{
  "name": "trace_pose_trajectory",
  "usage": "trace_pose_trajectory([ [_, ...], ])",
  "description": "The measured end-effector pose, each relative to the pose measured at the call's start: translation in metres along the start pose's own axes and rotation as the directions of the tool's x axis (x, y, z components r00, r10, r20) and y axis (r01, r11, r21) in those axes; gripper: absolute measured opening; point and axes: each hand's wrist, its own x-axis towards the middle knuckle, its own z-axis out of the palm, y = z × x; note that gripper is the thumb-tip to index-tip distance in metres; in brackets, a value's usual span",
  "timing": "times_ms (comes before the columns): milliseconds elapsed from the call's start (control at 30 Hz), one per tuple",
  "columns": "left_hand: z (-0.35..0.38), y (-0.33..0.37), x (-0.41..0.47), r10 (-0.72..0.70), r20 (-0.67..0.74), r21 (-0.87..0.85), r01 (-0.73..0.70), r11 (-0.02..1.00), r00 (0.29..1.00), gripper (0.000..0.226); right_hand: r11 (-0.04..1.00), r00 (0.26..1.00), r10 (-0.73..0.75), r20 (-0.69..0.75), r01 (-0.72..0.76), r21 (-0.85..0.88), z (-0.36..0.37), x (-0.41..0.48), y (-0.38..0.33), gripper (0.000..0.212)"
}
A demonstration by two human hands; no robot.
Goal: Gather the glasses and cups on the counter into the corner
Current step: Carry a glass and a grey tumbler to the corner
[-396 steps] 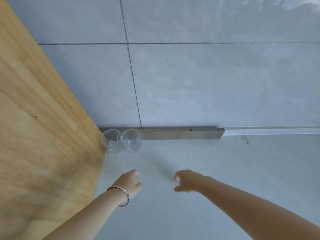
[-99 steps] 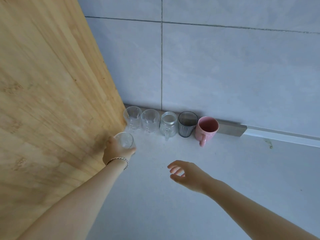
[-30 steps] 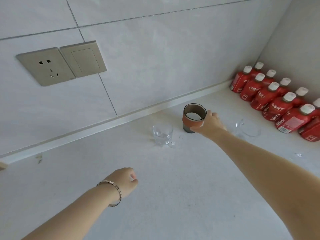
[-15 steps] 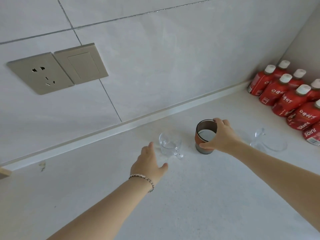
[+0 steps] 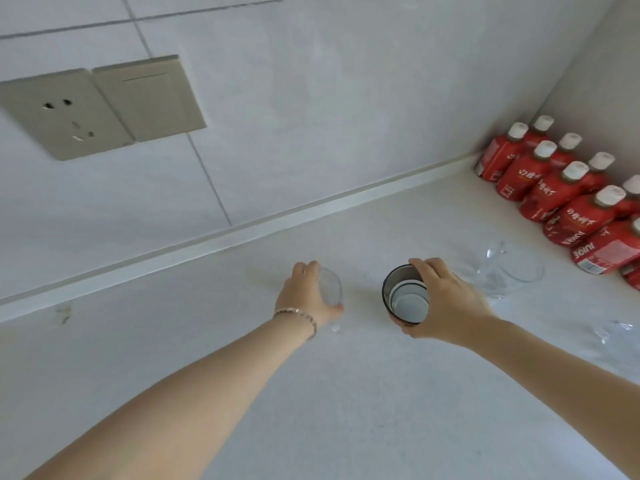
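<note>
A person's left hand [image 5: 304, 299] wraps a small clear glass [image 5: 329, 289] on a pale counter [image 5: 346, 410], while the right hand [image 5: 446, 306] closes around a dark cup [image 5: 403, 296] just beside it. The glass is so transparent that its base and lower wall are hard to make out behind the fingers; whether either vessel rests on the counter or is lifted cannot be told. The cup's outer side is mostly covered by the right palm. Just beyond the right hand sits a clear glass bowl [image 5: 512, 268], faint against the surface, and another clear glass piece [image 5: 613, 332] to the right is too faint to identify. Red juice bottles [image 5: 561, 192] crowd the far right corner, partly cropped. Nearer than both hands, the counter lies open. A socket plate [image 5: 93, 105] is on the wall above the left hand.
</note>
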Motion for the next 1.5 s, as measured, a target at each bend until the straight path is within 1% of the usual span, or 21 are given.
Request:
trace_pose_trajectory([
  [67,-0.009,-0.033,-0.033,0.026,-0.022,-0.061,-0.028,0.998,0.999,0.064,0.997,0.998,-0.060,0.024,0.061,-0.043,0.002,-0.010,-0.027,0.105],
  [167,-0.031,-0.094,-0.086,-0.007,-0.042,-0.104,0.003,0.995,0.999,0.069,0.986,0.988,-0.144,0.054,0.148,-0.075,0.009,-0.025,-0.082,0.105],
  [267,-0.067,-0.167,-0.141,-0.101,-0.094,-0.191,0.082,0.978,0.990,0.064,0.972,0.971,-0.226,0.072,0.230,-0.047,0.023,-0.041,-0.156,0.105],
  [367,-0.109,-0.252,-0.202,-0.217,-0.146,-0.270,0.172,0.947,0.965,0.060,0.947,0.945,-0.318,0.081,0.321,-0.026,0.046,-0.061,-0.243,0.105],
  [533,-0.185,-0.402,-0.303,-0.308,-0.266,-0.294,0.227,0.928,0.914,0.052,0.925,0.922,-0.380,0.069,0.377,0.055,0.099,-0.106,-0.404,0.106],
  [633,-0.223,-0.494,-0.355,-0.400,-0.299,-0.275,0.323,0.906,0.866,0.056,0.911,0.910,-0.408,0.074,0.400,0.103,0.132,-0.135,-0.495,0.106],
  [700,-0.244,-0.545,-0.383,-0.426,-0.327,-0.259,0.354,0.899,0.844,0.052,0.900,0.897,-0.432,0.093,0.422,0.113,0.149,-0.151,-0.549,0.104],
  [733,-0.254,-0.568,-0.393,-0.443,-0.333,-0.257,0.372,0.892,0.832,0.053,0.893,0.889,-0.447,0.100,0.435,0.117,0.155,-0.158,-0.574,0.104],
  [800,-0.275,-0.606,-0.407,-0.477,-0.333,-0.258,0.408,0.876,0.814,0.069,0.879,0.872,-0.474,0.118,0.461,0.125,0.165,-0.168,-0.618,0.104],
  [833,-0.284,-0.622,-0.410,-0.482,-0.339,-0.238,0.422,0.875,0.808,0.075,0.873,0.866,-0.484,0.124,0.470,0.130,0.169,-0.171,-0.637,0.104],
  [900,-0.304,-0.648,-0.405,-0.476,-0.343,-0.180,0.441,0.879,0.810,0.078,0.866,0.859,-0.497,0.126,0.480,0.142,0.177,-0.176,-0.668,0.104],
  [1033,-0.340,-0.689,-0.372,-0.448,-0.304,0.034,0.480,0.877,0.841,0.075,0.860,0.854,-0.505,0.128,0.485,0.156,0.191,-0.178,-0.712,0.104],
  [1133,-0.358,-0.709,-0.346,-0.442,-0.269,0.168,0.494,0.853,0.856,0.070,0.865,0.859,-0.495,0.132,0.474,0.163,0.204,-0.176,-0.734,0.105],
  [1200,-0.364,-0.720,-0.332,-0.424,-0.270,0.240,0.487,0.840,0.864,0.067,0.867,0.858,-0.495,0.137,0.475,0.154,0.214,-0.173,-0.746,0.105],
  [1300,-0.366,-0.733,-0.318,-0.369,-0.289,0.355,0.457,0.815,0.883,0.068,0.863,0.848,-0.504,0.165,0.488,0.129,0.226,-0.167,-0.762,0.106],
  [1400,-0.369,-0.744,-0.311,-0.326,-0.291,0.404,0.424,0.811,0.900,0.078,0.867,0.845,-0.498,0.194,0.483,0.121,0.239,-0.157,-0.778,0.106],
  [1500,-0.371,-0.752,-0.309,-0.299,-0.276,0.394,0.392,0.831,0.913,0.081,0.876,0.855,-0.482,0.191,0.463,0.137,0.253,-0.146,-0.800,0.107],
])
